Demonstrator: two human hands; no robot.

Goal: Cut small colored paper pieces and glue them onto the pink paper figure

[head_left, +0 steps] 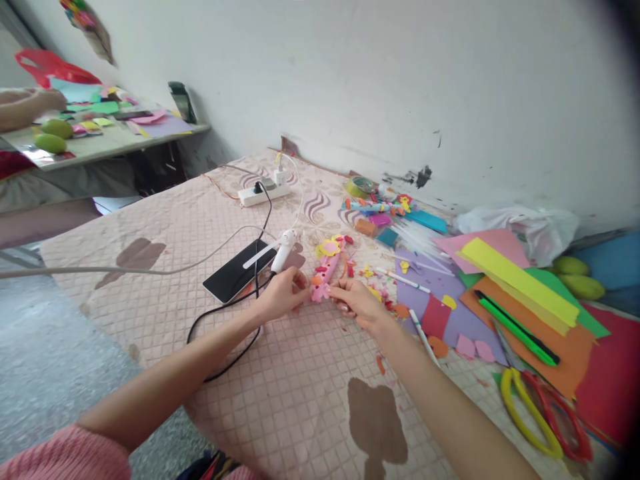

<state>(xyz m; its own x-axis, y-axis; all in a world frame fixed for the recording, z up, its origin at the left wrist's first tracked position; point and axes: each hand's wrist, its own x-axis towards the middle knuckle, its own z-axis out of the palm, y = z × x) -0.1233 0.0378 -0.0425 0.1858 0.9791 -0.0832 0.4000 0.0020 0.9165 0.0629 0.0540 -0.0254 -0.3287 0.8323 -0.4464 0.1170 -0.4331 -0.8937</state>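
A pink foam strip [327,268] with a yellow flower and small red and orange bits stuck on it lies on the patterned tablecloth. At its near end sits a pink flower-shaped piece [320,291]. My right hand [356,300] pinches that piece's right edge between thumb and finger. From the other side, my left hand [284,292] is closed with its fingertips at the piece's left edge. Just beyond my left hand, a white hot glue gun [284,252] rests by a black phone-like slab [239,272].
Scissors [537,407], a green craft knife [517,327] and coloured sheets [520,287] cover the right side. A power strip [264,193] stands at the back, its cables crossing the left. At another table, a person's hand [47,101] is near green fruit [57,128].
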